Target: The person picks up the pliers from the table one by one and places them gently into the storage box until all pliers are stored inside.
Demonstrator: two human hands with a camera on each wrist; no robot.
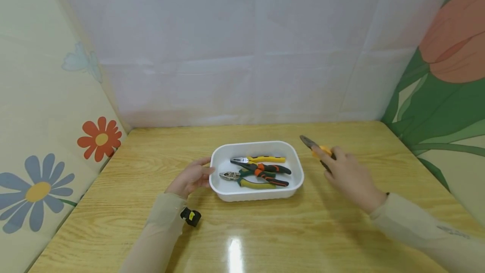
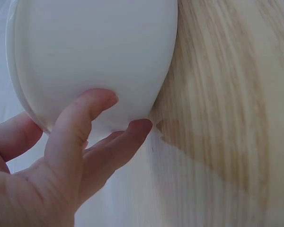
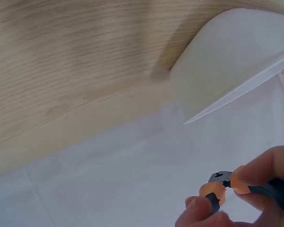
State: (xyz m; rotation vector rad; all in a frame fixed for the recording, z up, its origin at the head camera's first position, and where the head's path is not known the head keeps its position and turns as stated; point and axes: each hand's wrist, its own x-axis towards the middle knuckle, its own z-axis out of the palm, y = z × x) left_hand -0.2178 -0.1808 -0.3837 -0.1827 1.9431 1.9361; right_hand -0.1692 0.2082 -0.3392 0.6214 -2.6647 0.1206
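Note:
My left hand [image 1: 192, 177] holds the left end of a white plastic tray [image 1: 248, 196], with fingers spread along its outer wall and rim. In the left wrist view, fingertips lie on the tray's smooth side [image 2: 109, 42]. To the right of the tray, my right hand [image 1: 350, 176] grips pliers [image 1: 310, 141] with orange and black handles, their dark jaws pointing up and left. Inside the tray lie yellow-handled pliers [image 1: 267, 159], black-and-orange pliers [image 1: 273, 169] and green-and-yellow pliers [image 1: 257, 184]. The black-and-orange pair overlaps the green-and-yellow one.
A wood-grain table [image 1: 322, 239] carries the tray. Behind it hangs a pale cloth [image 1: 242, 75]. Flower-patterned panels [image 1: 34, 117] stand at both sides. A black camera mount [image 1: 191, 217] sits on the left wrist.

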